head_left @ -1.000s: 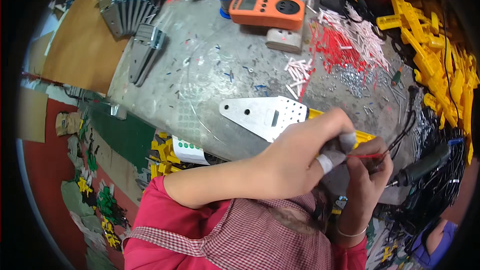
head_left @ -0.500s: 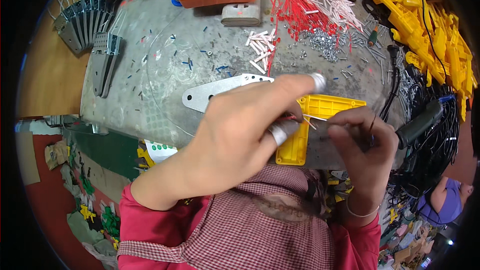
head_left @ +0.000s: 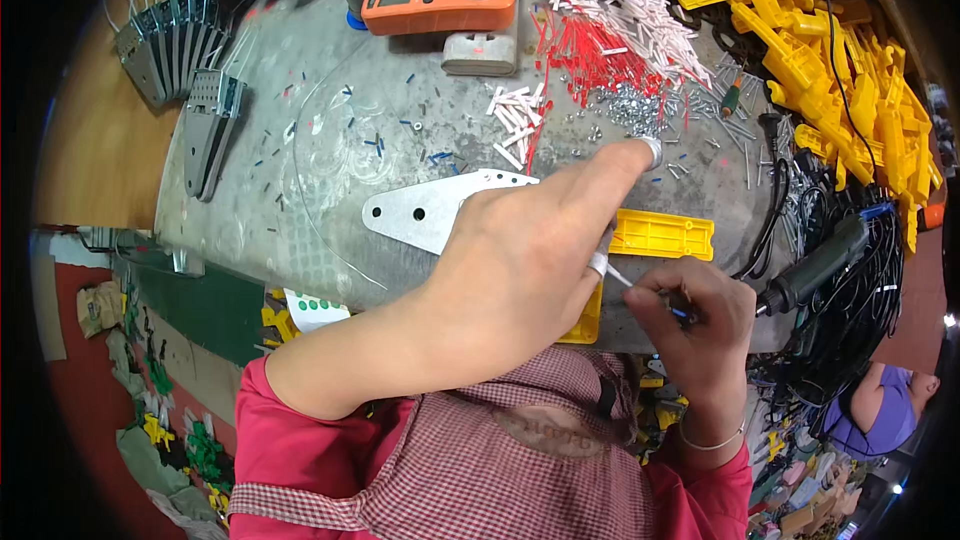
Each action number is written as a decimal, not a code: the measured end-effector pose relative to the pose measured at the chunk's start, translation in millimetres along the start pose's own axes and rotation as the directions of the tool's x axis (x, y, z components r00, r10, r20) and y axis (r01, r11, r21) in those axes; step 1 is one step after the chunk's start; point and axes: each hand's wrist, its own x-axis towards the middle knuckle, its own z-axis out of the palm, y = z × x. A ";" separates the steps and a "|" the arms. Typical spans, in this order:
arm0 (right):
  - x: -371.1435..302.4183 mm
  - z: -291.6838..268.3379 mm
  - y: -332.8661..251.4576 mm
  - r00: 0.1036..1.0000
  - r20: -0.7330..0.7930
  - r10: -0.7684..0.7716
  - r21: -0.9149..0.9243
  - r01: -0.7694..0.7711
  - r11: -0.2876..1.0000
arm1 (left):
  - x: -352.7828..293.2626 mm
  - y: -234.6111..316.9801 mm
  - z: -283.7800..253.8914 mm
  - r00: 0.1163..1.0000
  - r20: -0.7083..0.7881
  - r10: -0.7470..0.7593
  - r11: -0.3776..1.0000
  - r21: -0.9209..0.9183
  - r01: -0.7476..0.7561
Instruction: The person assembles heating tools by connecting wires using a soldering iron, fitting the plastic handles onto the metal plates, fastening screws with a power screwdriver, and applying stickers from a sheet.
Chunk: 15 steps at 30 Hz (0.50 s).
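A thin white wire spans the small gap between my hands. My left hand, with white tape on its fingers, is closed round one end; its fingertips are partly hidden behind the hand. My right hand pinches the other end between thumb and forefinger, and a small blue bit shows among its fingers. Beneath my hands lies a yellow plastic housing with ribbed inside walls, partly covered by my left hand. Left of it, a flat grey metal plate with round holes runs under my left hand.
Beyond lie white sleeves, red leaded parts and loose screws. An orange meter stands at the back. Yellow housings are heaped right, above a dark power tool. Metal brackets stand left. Another person sits far right.
My right hand has shifted slightly left and down, and the white wire now slants down toward it. My left hand has turned a little, and the housing lies at a different angle.
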 end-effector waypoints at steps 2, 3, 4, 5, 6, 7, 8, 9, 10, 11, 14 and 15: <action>-1.3 0.0 2.9 0.980 -0.126 -0.153 0.076 0.163 0.984 | 3.3 3.8 4.3 0.999 0.032 -0.013 0.999 -0.040 0.014; -0.9 -0.6 3.1 0.979 -0.133 -0.153 0.077 0.164 0.983 | 5.0 6.7 5.8 0.999 0.035 -0.007 0.999 -0.036 0.008; 0.8 0.9 2.1 0.967 -0.179 -0.182 0.030 0.190 0.981 | 5.2 7.3 6.3 0.998 0.059 -0.037 0.998 -0.056 0.040; 1.7 1.5 2.1 0.952 -0.223 -0.211 -0.018 0.213 0.977 | 5.4 8.1 6.6 0.994 0.085 -0.067 0.994 -0.076 0.073; 1.4 3.1 5.0 0.951 -0.227 -0.211 -0.021 0.212 0.977 | 5.7 9.5 5.6 0.994 0.086 -0.061 0.995 -0.076 0.068; 1.3 5.2 9.5 0.939 -0.249 -0.236 -0.071 0.226 0.972 | 6.3 11.7 3.1 0.986 0.115 -0.119 0.983 -0.127 0.133; 1.2 5.7 12.2 0.927 -0.270 -0.261 -0.121 0.237 0.964 | 6.5 13.2 1.6 0.974 0.147 -0.174 0.964 -0.175 0.199; 1.2 4.9 12.2 0.925 -0.275 -0.262 -0.124 0.236 0.964 | 6.0 14.4 1.4 0.975 0.148 -0.168 0.965 -0.176 0.193; 0.9 4.7 11.0 0.935 -0.268 -0.231 -0.094 0.213 0.972 | 5.1 15.9 1.2 0.973 0.134 -0.186 0.959 -0.192 0.210; 0.7 4.4 10.0 0.945 -0.261 -0.199 -0.064 0.189 0.980 | 4.8 16.8 0.9 0.971 0.122 -0.205 0.951 -0.209 0.227; 3.9 4.9 9.7 0.936 -0.278 -0.216 -0.010 0.222 0.975 | 3.2 15.4 -0.2 0.982 0.128 -0.139 0.962 -0.219 0.165; 3.7 4.9 9.2 0.936 -0.283 -0.211 -0.011 0.216 0.976 | 2.7 14.4 0.8 0.982 0.134 -0.135 0.962 -0.220 0.163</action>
